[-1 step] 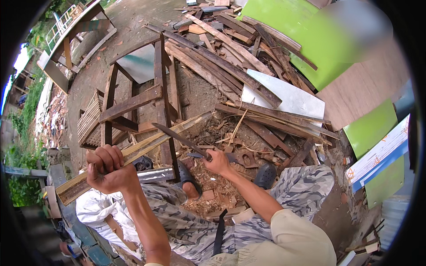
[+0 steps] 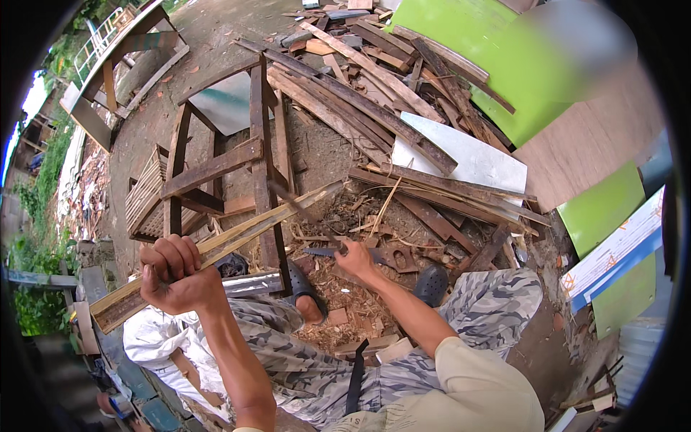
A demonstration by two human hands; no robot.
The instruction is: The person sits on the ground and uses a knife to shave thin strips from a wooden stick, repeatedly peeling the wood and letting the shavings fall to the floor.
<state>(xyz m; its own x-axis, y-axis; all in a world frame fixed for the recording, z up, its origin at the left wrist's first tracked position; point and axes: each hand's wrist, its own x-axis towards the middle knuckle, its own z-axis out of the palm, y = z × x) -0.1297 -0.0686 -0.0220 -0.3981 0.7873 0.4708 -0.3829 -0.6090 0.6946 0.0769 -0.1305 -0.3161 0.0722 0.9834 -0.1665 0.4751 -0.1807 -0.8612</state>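
My left hand [image 2: 173,275] is closed around a long wooden strip [image 2: 248,232], near its lower-left end. The strip slants up to the right across a dark wooden frame [image 2: 260,155], its pale yellowish face showing. In my right hand [image 2: 354,259] is the grip of a machete [image 2: 314,218]. Its long dark blade is smeared by motion and points up and left, across the strip's far part; whether it touches the wood I cannot tell. A handsaw [image 2: 394,258] lies on the ground just beyond my right hand, among wood shavings [image 2: 338,299].
Long boards and offcuts [image 2: 360,108] lie heaped ahead. Green panels [image 2: 461,43] and a white sheet [image 2: 461,155] are at the right. A slatted wooden piece [image 2: 147,194] stands left of the frame. My shoes [image 2: 430,286] flank the shavings; a white sack [image 2: 162,338] sits at lower left.
The machete blade has swung up and to the right and is now blurred. My right hand has shifted slightly; my left hand and the strip look the same.
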